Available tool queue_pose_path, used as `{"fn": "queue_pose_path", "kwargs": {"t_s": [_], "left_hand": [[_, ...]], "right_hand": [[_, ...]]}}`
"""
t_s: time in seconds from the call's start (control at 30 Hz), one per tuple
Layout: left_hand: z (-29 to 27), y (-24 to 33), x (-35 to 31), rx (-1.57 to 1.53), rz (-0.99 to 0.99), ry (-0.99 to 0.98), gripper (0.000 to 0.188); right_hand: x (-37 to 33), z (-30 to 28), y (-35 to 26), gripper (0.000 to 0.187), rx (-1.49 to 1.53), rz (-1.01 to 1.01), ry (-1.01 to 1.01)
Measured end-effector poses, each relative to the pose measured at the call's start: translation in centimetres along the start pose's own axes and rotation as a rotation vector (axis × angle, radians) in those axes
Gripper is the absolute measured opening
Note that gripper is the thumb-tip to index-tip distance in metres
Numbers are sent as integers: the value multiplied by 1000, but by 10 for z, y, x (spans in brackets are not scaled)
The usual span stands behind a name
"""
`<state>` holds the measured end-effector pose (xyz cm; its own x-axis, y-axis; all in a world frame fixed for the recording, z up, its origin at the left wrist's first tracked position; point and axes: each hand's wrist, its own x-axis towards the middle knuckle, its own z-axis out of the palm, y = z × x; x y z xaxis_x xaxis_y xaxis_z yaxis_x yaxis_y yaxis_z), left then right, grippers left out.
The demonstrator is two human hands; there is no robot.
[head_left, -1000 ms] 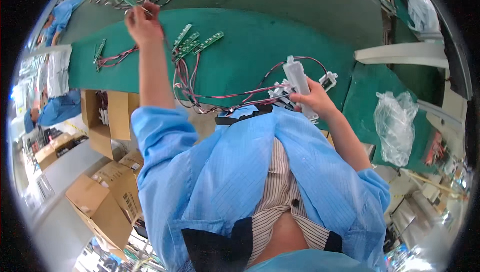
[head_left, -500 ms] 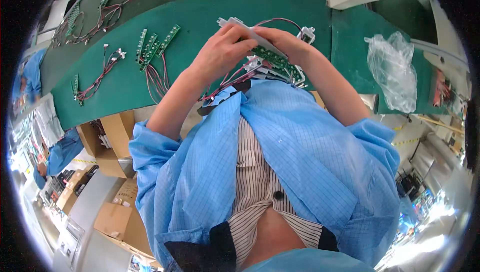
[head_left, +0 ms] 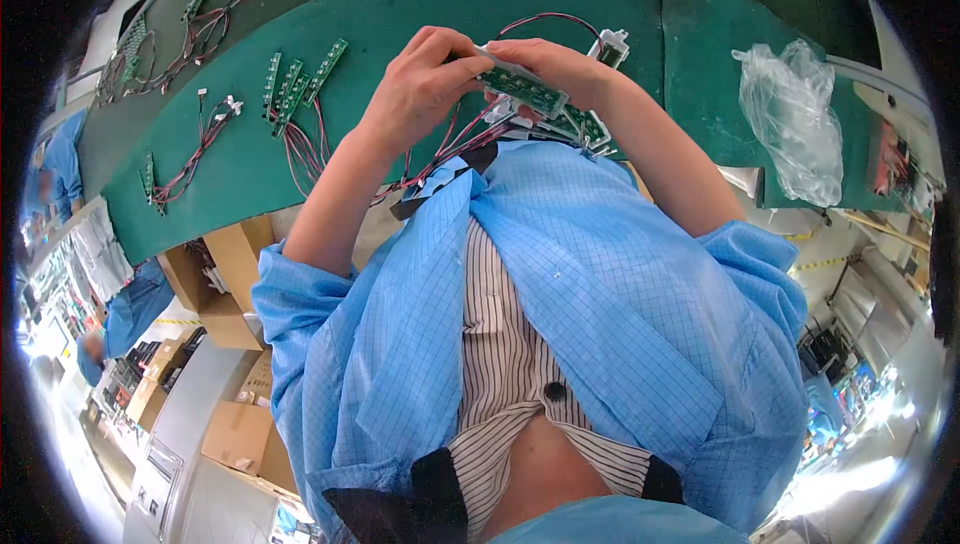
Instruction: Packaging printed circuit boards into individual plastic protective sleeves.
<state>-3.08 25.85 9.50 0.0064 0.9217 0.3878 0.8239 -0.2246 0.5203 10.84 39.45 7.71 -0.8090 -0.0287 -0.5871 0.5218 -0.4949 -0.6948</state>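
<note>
Both hands are closed on a green circuit board with a pale plastic housing behind it, held tilted over the near edge of the bench. My left hand pinches its left end between thumb and fingers. Along the upper edge, my right hand grips the same piece, its thumb near the left hand's. Beneath them lie more boards in white plastic frames, partly covered by the hands and my blue sleeve and coat. A white connector piece with a dark red cable rests just beyond my right hand.
Several green board strips with red and black wires lie left on the green bench mat. Farther left is another wired strip. A crumpled clear plastic bag lies right. Cardboard boxes stand below the bench at left.
The held piece has turned so that more of its green board face shows and less of the pale housing. Both hands sit slightly higher and to the left in the picture.
</note>
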Motion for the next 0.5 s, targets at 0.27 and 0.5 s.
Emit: {"fn": "queue_pose_path", "kwargs": {"t_s": [0.27, 0.5], "left_hand": [[-1, 0, 0, 80, 47, 4, 28], [3, -5, 0, -51, 46, 20, 25]], "right_hand": [[3, -1, 0, 35, -121, -50, -22], [1, 4, -3, 31, -144, -56, 29]]}}
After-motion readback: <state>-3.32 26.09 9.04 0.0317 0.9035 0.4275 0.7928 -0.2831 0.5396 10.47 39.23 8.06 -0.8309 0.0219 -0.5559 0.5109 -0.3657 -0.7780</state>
